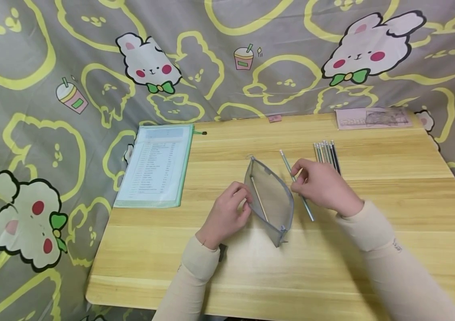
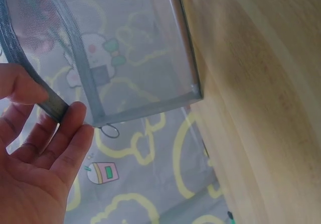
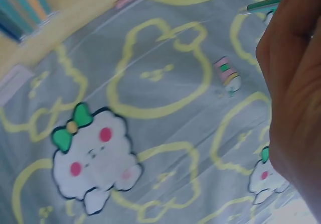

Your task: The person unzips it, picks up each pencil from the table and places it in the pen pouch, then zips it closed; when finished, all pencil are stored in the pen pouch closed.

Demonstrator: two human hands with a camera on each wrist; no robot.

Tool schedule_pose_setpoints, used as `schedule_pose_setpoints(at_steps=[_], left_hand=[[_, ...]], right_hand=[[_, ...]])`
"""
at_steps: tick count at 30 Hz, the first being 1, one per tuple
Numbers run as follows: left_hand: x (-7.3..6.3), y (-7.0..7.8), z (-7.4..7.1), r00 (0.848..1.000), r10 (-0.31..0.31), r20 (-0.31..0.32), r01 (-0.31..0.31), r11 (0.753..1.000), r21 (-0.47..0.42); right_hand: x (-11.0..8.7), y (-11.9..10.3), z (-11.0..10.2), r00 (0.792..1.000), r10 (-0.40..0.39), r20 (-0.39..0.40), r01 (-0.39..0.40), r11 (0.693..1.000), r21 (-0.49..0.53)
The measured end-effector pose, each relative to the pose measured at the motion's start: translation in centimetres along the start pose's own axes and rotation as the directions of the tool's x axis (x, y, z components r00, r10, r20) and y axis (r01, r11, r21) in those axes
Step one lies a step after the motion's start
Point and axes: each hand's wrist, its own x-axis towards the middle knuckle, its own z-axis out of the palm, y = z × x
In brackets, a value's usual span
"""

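A grey mesh zip pouch (image 1: 272, 189) stands on the table with its mouth spread wide. My left hand (image 1: 229, 211) pinches the left edge of that mouth between thumb and fingers; the left wrist view shows the grey zip edge (image 2: 52, 106) in the grip. Inside the pouch leans one pale pencil (image 1: 259, 199). Just right of the pouch, my right hand (image 1: 324, 185) pinches a green pencil (image 1: 308, 208) near its middle, tilted with its lower end toward me. In the right wrist view the hand (image 3: 296, 93) hides most of the green pencil (image 3: 263, 4).
Several pencils (image 1: 325, 153) lie in a row behind my right hand. A clear document folder (image 1: 153, 165) with a green edge lies at the left. At the back are a small pink eraser (image 1: 275, 118) and a pink flat packet (image 1: 352, 119). A patterned curtain (image 1: 211, 58) borders the table.
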Motion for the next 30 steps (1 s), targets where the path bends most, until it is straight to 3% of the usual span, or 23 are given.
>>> schedule_pose_setpoints(at_steps=[9,15,30], left_hand=[[0.0,-0.1,0.0,1.000,-0.002,0.004,0.002,1.000,0.000],[-0.1,-0.1,0.0,0.999,-0.028,0.026,0.029,0.999,-0.014],[-0.3,-0.4,-0.1,1.000,-0.023,0.013,0.023,0.999,-0.025]], right_hand=[[-0.4,-2.6,2.1,0.996,-0.071,0.046,0.070,0.997,0.021],[-0.2,-3.3,3.0,0.993,-0.110,0.049,0.109,0.994,0.025],[0.4,-4.0,4.0,0.988,-0.139,0.066,0.138,0.990,0.014]])
